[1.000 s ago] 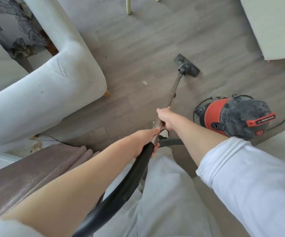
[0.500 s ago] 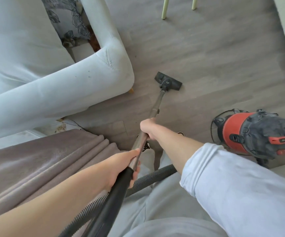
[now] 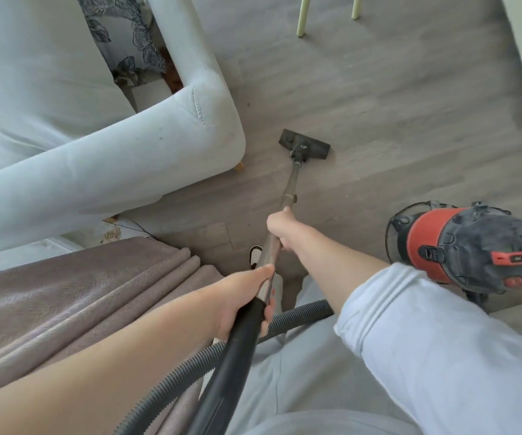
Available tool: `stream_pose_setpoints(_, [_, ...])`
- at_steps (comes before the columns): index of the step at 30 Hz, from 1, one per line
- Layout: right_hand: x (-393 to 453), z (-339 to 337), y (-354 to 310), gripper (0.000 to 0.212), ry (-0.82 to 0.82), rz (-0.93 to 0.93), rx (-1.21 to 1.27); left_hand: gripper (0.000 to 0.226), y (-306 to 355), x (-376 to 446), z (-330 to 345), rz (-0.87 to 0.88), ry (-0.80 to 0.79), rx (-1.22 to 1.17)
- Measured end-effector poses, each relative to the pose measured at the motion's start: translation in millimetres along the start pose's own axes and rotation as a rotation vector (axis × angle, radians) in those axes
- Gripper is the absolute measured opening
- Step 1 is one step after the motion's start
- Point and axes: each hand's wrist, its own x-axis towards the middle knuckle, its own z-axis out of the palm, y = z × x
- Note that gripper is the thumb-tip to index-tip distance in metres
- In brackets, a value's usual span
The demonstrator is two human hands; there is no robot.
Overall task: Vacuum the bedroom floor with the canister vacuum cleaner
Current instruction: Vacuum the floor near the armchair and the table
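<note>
The floor head [image 3: 305, 145] of the vacuum is lying flat on the grey wood floor [image 3: 394, 98], just off the rounded corner of the pale sofa [image 3: 102, 158], its bar turned square across the boards. The slim metal wand [image 3: 291, 186] is running back from it at a shallow angle, which is probably keeping the head pressed down evenly. The right hand [image 3: 280, 226] is wrapping closed around the wand further down, likely steering, while the left hand [image 3: 247, 296] is gripping shut where the metal meets the black handle tube [image 3: 237, 356], likely supplying the push. The ribbed hose [image 3: 190, 368] is looping low behind the person's legs toward the canister [image 3: 466, 246], a red and dark drum, dusty on top, sitting on the floor to the person's right and well clear of the wand's path. A mauve blanket [image 3: 80, 296] is draping close beside the left arm. Two pale chair legs [image 3: 302, 17] are standing at the far edge of the floor.
</note>
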Motion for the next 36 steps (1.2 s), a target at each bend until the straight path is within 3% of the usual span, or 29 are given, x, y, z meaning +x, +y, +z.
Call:
stream_pose_setpoints(5, [28,-80,-12,0.073,0.073,-0.018,-0.024,0.045,36,16,63,0.092,-0.083,-0.006])
stream_pose_setpoints(10, [42,-107,5,0.075,0.048,0.002,-0.127,0.045,26,43,84,0.073,-0.084,-0.047])
stream_pose_setpoints(23, [-20,-50,127,0.080,-0.233,0.044,-0.332,0.043,-139,21,88,0.030,0.040,-0.313])
stream_pose_setpoints(30, [-6,-61,109,0.065,-0.175,-0.012,-0.417,0.044,-119,28,102,0.117,-0.007,-0.327])
stream_pose_setpoints(36, [24,-95,84,0.069,-0.030,-0.115,-0.302,0.044,-72,68,127,0.188,-0.082,-0.329])
